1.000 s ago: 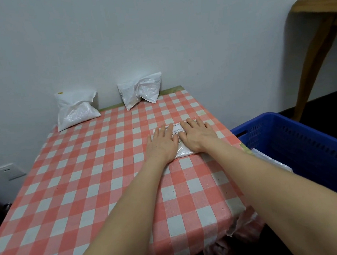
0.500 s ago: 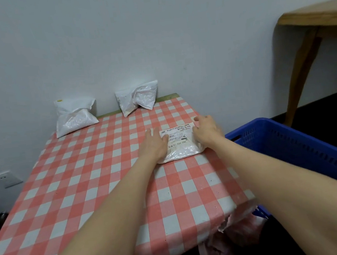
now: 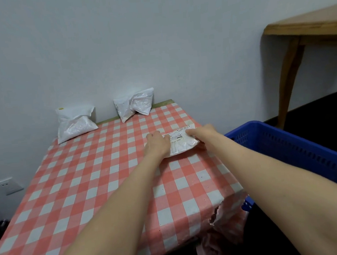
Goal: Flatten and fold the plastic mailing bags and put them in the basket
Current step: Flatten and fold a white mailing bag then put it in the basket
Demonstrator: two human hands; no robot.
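head: right hand [image 3: 204,134] grips bag [image 3: 182,145], left hand [image 3: 158,144] touching

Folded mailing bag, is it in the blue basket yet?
No, the folded mailing bag lies on the table, beside the basket.

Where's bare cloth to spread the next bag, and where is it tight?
Free: the cloth left of the left arm, from the back-left bag and back-right bag down to the near edge. Tight: the far right corner, where the left hand and right hand are on the folded bag, beside the basket.
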